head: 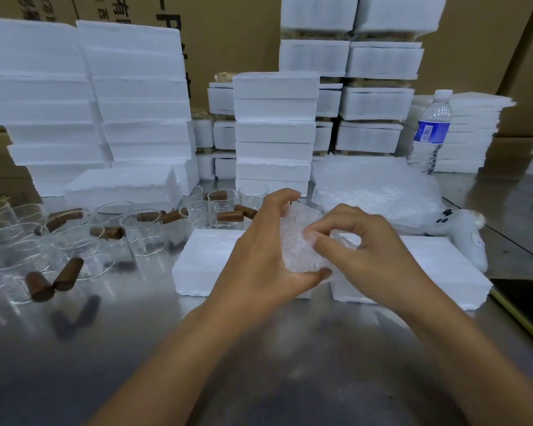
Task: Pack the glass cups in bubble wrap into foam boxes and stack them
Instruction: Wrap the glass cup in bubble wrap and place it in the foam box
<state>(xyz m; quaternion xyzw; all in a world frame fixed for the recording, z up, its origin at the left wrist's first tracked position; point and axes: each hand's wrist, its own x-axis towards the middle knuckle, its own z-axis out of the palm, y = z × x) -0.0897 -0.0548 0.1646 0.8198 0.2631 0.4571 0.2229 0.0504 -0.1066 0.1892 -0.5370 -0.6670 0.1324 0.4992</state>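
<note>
Bubble-wrap bundle was held up between both hands, just above two low foam boxes lying side by side on the metal table; contents of the wrap were not clear. Left hand gripped the bundle from its left side, fingers curled over the top and thumb under it. Right hand pinched the wrap at the bundle's right edge with thumb and fingertips. Bare glass cups with brown handles stood to the left of the boxes, some on their sides. A pile of bubble wrap sheets lay behind the hands, with a white device on its right. Stacks of foam boxes lined the back, and a water bottle stood at the right.
</note>
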